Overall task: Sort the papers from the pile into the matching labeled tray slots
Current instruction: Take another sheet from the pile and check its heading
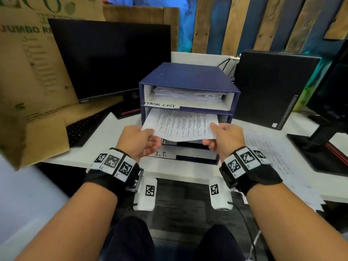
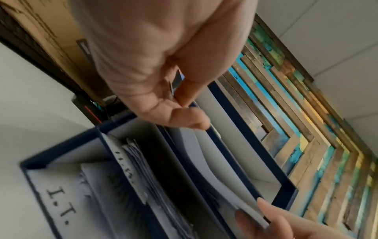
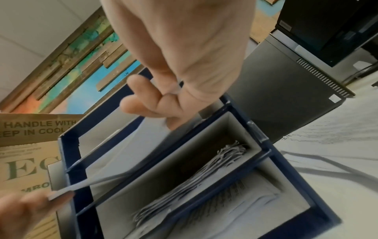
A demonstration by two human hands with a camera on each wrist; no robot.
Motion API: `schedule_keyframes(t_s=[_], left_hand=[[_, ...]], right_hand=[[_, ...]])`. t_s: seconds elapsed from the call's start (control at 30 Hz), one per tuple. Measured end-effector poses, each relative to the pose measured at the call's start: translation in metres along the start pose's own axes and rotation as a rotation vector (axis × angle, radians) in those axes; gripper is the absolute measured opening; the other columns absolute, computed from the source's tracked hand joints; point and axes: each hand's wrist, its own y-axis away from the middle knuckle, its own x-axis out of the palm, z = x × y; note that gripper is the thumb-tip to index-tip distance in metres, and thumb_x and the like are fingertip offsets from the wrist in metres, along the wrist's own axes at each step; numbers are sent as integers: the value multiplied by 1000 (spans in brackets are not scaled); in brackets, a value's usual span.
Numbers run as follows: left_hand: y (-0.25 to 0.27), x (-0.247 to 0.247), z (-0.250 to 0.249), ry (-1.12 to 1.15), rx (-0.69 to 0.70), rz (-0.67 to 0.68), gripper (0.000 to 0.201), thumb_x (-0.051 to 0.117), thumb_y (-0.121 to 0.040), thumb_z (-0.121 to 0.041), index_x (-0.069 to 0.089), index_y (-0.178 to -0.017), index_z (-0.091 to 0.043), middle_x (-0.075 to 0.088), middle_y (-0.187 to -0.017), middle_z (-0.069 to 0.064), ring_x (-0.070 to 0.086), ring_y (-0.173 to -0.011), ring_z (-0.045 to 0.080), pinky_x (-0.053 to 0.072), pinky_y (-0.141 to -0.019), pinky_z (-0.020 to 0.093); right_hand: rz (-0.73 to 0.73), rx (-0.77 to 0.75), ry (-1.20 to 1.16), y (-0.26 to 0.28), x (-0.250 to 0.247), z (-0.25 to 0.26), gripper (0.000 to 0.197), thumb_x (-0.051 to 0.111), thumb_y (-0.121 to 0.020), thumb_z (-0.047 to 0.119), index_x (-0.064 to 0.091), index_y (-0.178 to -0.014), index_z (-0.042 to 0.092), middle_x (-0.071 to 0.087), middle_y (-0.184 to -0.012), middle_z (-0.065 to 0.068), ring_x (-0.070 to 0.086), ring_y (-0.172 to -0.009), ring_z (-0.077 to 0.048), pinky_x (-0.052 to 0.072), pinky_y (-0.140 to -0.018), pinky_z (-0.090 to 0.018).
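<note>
A printed sheet (image 1: 180, 127) sticks halfway out of the slot just below the "TASK LIST" label (image 1: 161, 104) of the blue stacked tray (image 1: 188, 76). My left hand (image 1: 143, 140) pinches the sheet's near left corner and my right hand (image 1: 220, 136) pinches its near right corner. The slot above holds a stack of white papers. The lowest slot carries the label "I.T." (image 1: 159, 154). In the left wrist view my left hand (image 2: 184, 113) pinches the bowed sheet (image 2: 214, 169). The right wrist view shows my right hand (image 3: 163, 113) on the sheet (image 3: 126, 155), with papers in the lower slots.
The paper pile (image 1: 271, 151) lies on the white desk right of the tray. A dark monitor (image 1: 109, 59), a keyboard (image 1: 84, 127) and a cardboard box (image 1: 28, 91) stand to the left. A black computer tower (image 1: 273, 87) and a monitor stand (image 1: 320, 147) are on the right.
</note>
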Motion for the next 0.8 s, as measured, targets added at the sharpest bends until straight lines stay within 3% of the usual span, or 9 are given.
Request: schedule_keyframes(t_s=[0.07, 0.13, 0.27, 0.4, 0.5, 0.6, 0.67, 0.73, 0.8], left_hand=[[-7, 10, -1, 108, 42, -96, 16, 52, -98, -4, 56, -109, 7, 67, -71, 16, 61, -46, 14, 53, -46, 21], [-17, 23, -7, 170, 42, -140, 5, 51, -98, -1, 52, -98, 3, 67, -66, 16, 61, -43, 15, 52, -43, 22], [-37, 44, -21, 250, -11, -121, 12, 50, -99, -4, 50, -88, -1, 66, -62, 15, 62, -45, 18, 49, -37, 23], [-41, 51, -27, 306, 35, -203, 15, 51, -95, 2, 58, -83, 7, 70, -77, 23, 70, -56, 26, 62, -60, 38], [-32, 57, -16, 34, 254, -328, 17, 55, -93, -6, 67, -83, 1, 73, -74, 9, 72, -67, 22, 61, -71, 35], [-27, 62, -4, -517, 528, -310, 23, 52, -94, -16, 72, -102, -9, 73, -89, 3, 68, -86, 20, 50, -79, 24], [-32, 66, -3, -736, 558, -243, 23, 46, -95, -19, 67, -102, -11, 69, -95, 10, 64, -95, 31, 47, -81, 33], [-33, 69, -3, -858, 544, -192, 22, 43, -96, -19, 63, -99, -9, 67, -94, 15, 62, -96, 38, 49, -81, 38], [-32, 74, -1, -840, 549, -148, 30, 43, -97, -17, 65, -115, -10, 69, -102, 14, 62, -99, 35, 49, -82, 35]], right_hand=[[-49, -4, -51, -5, 3, 6, 17, 65, -97, 19, 57, -107, 7, 74, -69, -10, 71, -57, -22, 50, -49, -27], [-91, -75, -24, -4, 3, 3, 26, 67, -95, 16, 54, -116, 9, 72, -82, -11, 73, -61, -24, 56, -57, -31], [-102, -334, 395, 1, -4, -6, 26, 66, -93, 19, 65, -119, 16, 72, -101, 2, 72, -77, -12, 58, -83, -30], [-31, -530, 845, -6, -2, -5, 31, 59, -99, 26, 66, -127, 16, 66, -124, -1, 58, -113, -17, 45, -99, -28], [65, -625, 1177, -14, 9, -8, 40, 49, -102, 37, 60, -135, 16, 54, -143, -1, 44, -132, -25, 38, -111, -42], [74, -603, 1305, -18, 17, -9, 40, 45, -102, 40, 63, -125, 13, 59, -134, -3, 51, -124, -27, 43, -103, -44], [55, -586, 1254, -21, 21, -10, 36, 46, -102, 38, 65, -116, 11, 64, -119, -7, 56, -115, -29, 45, -97, -42], [65, -575, 1102, -20, 18, -12, 34, 49, -102, 33, 64, -123, 11, 64, -124, -7, 57, -118, -27, 44, -102, -39], [60, -585, 884, -15, 6, -14, 33, 53, -101, 26, 63, -131, 16, 65, -127, -2, 59, -117, -20, 43, -108, -38]])
